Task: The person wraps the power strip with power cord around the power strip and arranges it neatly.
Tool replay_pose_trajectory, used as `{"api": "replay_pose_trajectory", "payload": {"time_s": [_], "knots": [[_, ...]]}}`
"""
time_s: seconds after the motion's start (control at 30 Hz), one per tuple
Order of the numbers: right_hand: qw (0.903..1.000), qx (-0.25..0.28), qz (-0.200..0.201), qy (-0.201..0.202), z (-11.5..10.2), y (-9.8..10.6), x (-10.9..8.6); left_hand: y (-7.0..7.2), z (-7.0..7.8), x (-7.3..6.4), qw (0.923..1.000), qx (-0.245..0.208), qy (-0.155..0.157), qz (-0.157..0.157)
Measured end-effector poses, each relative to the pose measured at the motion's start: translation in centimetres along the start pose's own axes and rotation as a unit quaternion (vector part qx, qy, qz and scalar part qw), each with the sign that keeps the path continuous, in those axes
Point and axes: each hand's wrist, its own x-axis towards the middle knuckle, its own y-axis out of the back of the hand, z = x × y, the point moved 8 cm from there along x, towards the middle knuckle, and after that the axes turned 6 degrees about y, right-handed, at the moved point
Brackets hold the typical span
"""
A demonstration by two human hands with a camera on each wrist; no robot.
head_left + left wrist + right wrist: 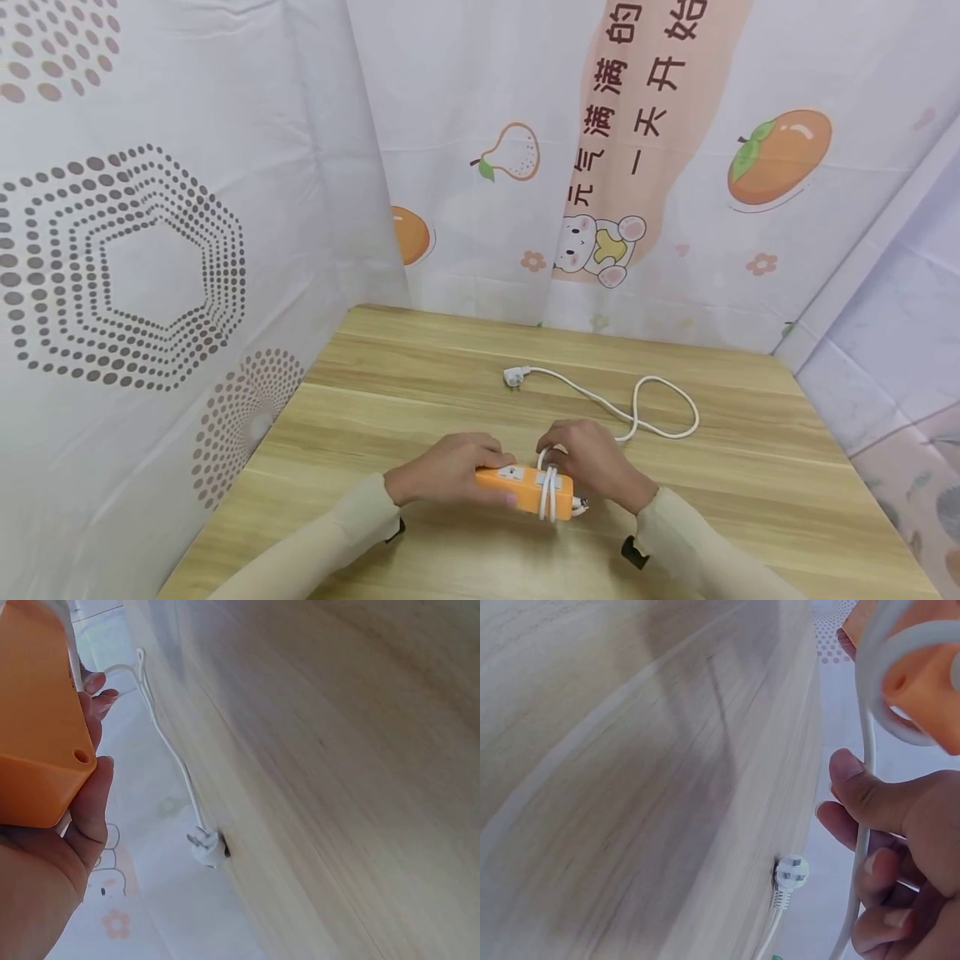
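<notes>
My left hand (pixel 455 468) grips an orange power strip (pixel 523 490) by its left end, above the table. White cord (pixel 549 493) is wound round the strip's right end, over the sockets there. Just right of the strip, my right hand (pixel 592 460) pinches the same cord (pixel 867 742) between thumb and fingers, as the right wrist view shows. From that hand the loose cord runs back in a loop to a white plug (pixel 514 377) lying on the table. In the left wrist view the strip's plain orange back (pixel 37 697) faces the camera.
The wooden table (pixel 390 358) extends under both hands. A white curtain (pixel 465 250) printed with fruit and lettering hangs at its back edge, and another curtain (pixel 300 208) with dotted patterns hangs along the left. The cord's loop (pixel 686 412) spreads toward the back right.
</notes>
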Motion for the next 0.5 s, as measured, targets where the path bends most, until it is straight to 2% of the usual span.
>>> {"api": "replay_pose_trajectory", "payload": {"time_s": [0.17, 0.4, 0.5], "knots": [[0.9998, -0.019, 0.005, -0.010, -0.01, 0.33, 0.13, -0.06, 0.31, 0.19, 0.9991, 0.042, -0.007, 0.004], [0.9974, -0.041, 0.020, -0.056, -0.09, 0.60, -0.01, -0.52, 0.26, 0.25, 0.9959, 0.090, 0.003, -0.007], [0.9967, -0.046, 0.020, -0.064, -0.23, 0.55, 0.05, -0.65, 0.26, 0.18, 0.9945, 0.105, 0.004, -0.004]]}}
